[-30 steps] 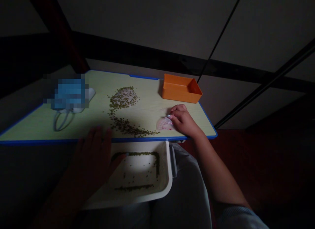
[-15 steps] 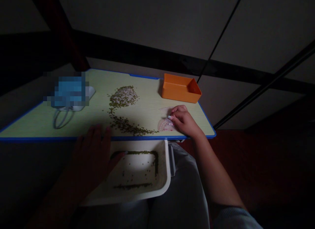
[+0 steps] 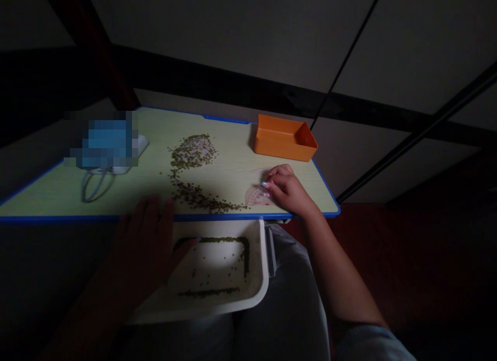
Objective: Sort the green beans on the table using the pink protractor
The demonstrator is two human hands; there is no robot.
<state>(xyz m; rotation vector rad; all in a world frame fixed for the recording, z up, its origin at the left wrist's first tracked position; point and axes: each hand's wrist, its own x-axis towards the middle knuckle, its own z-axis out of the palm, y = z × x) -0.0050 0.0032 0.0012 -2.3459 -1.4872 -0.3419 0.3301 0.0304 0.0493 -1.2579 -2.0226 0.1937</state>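
Observation:
My right hand (image 3: pixel 288 189) rests on the table's right part, its fingers pinched on a thin see-through plastic piece (image 3: pixel 256 196) with pink markings and a rounded edge. The exact kind of that piece is unclear. My left hand (image 3: pixel 149 231) is open in deep shadow, fingers stretched over the table's front edge and thumb above a white bin (image 3: pixel 261 288). Small green beans lie along the bin's inner edges. On the tabletop are a pile of green beans mixed with paler bits (image 3: pixel 196 151) and a scattered band of beans (image 3: pixel 202 198) reaching toward the plastic piece.
An orange box (image 3: pixel 285 146) stands at the table's back right. To the left sits a blurred-out blue device on a white base with a looped cable (image 3: pixel 95 187). The pale tabletop (image 3: pixel 233 169) has a blue rim, and cabinet panels (image 3: pixel 233 40) rise behind it.
The plastic piece and my right hand have shifted very slightly left, and the piece's pattern shows fainter. My left hand stays in place.

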